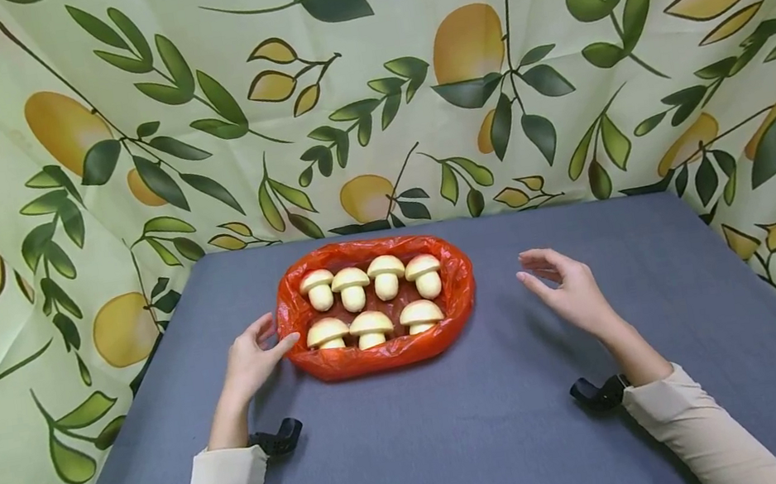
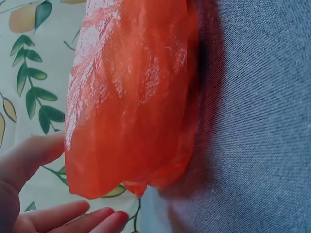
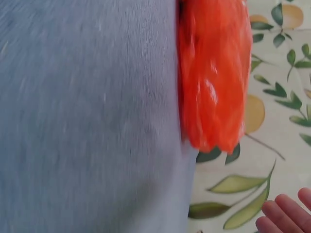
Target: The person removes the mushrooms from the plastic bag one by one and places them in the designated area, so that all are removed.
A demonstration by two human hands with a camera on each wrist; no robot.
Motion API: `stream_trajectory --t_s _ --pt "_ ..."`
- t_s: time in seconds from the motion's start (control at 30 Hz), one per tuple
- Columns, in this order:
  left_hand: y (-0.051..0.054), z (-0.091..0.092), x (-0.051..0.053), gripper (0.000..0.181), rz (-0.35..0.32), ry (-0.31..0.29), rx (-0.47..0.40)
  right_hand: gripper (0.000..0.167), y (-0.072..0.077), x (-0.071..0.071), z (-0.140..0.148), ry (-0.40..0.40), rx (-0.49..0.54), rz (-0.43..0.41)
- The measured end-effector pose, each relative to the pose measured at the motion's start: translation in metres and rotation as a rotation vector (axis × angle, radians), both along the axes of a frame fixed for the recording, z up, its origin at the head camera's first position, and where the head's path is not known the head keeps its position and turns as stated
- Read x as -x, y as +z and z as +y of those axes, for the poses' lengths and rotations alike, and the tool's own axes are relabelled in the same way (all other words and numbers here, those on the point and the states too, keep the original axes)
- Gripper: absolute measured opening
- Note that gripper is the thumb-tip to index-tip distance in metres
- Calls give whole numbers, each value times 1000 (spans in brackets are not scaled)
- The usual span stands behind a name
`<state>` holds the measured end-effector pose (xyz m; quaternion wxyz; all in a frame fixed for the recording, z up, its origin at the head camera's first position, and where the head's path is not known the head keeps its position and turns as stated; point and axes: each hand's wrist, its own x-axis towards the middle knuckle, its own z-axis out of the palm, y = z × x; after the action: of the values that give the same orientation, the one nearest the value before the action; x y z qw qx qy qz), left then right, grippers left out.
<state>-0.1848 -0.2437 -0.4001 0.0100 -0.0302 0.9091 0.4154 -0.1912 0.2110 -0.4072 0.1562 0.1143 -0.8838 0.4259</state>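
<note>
A container wrapped in red plastic (image 1: 383,360) sits toward the back of the table, with several mushrooms (image 1: 370,326) standing in two rows inside it. Their caps are pale with a reddish tinge. My left hand (image 1: 255,360) is at the container's left end, thumb at the rim and fingers extended beside the end wall. In the left wrist view, the fingers (image 2: 73,218) stay loose rather than curled round the red plastic (image 2: 131,97). Apart from the container on its right, my right hand (image 1: 567,290) hovers over the table with relaxed fingers, holding nothing.
A blue-grey cloth (image 1: 420,455) covers the table. Behind and beside it hangs a curtain (image 1: 356,129) printed with leaves and orange fruit. Dark wrist-worn devices (image 1: 278,438) show at both cuffs.
</note>
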Motion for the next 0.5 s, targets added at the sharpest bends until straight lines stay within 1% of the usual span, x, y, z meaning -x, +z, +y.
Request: stream_trajectory --t_s 0.07,0.2,0.37,0.5 --pt "-1 -1 0 69 -35 -18 -17 34 -4 2 -6 32 42 11" --pt "-1 -4 -2 70 -80 -53 -50 33 -8 4 -21 91 88 -9" --pt "-3 -4 -2 70 -82 -77 -46 32 -10 5 -40 154 94 -48" --pt "-4 -4 0 70 -80 -95 -40 32 -15 10 -53 220 121 -47"
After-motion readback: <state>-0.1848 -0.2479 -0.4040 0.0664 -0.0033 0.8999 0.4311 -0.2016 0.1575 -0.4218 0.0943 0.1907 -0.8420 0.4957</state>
